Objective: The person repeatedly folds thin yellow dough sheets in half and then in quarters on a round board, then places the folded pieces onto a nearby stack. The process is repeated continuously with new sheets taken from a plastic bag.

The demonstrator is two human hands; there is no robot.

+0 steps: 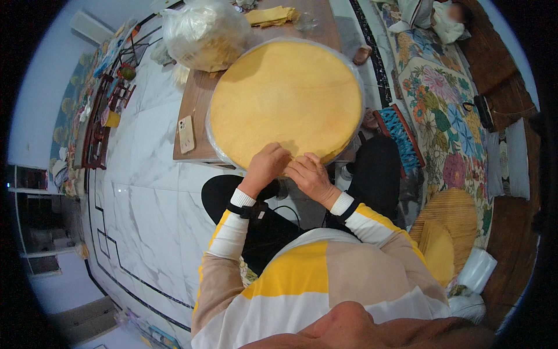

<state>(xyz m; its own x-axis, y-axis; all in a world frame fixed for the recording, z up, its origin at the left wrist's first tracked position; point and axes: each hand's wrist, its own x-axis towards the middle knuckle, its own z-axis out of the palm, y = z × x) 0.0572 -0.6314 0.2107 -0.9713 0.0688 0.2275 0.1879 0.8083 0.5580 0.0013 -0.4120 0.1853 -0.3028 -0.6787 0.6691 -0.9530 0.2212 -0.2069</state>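
Note:
A large round stack of thin yellow pancake-like sheets (283,96) lies before me on a wooden table. Clear plastic film (360,78) shows around its rim. Both hands meet at the near edge of the stack. My left hand (267,165) has its fingers bent down and pinched at the edge of the top sheet. Just right of it, my right hand (311,176) grips the same edge between thumb and fingers. The fingertips partly hide the bit of edge they hold.
A bulging clear plastic bag (205,35) of yellow sheets stands at the table's far left. Folded yellow sheets (272,16) lie behind. A phone (186,134) rests on the wooden table (192,98). Right are a flowered sofa cover (436,100), a woven round mat (457,218) and a person (449,26).

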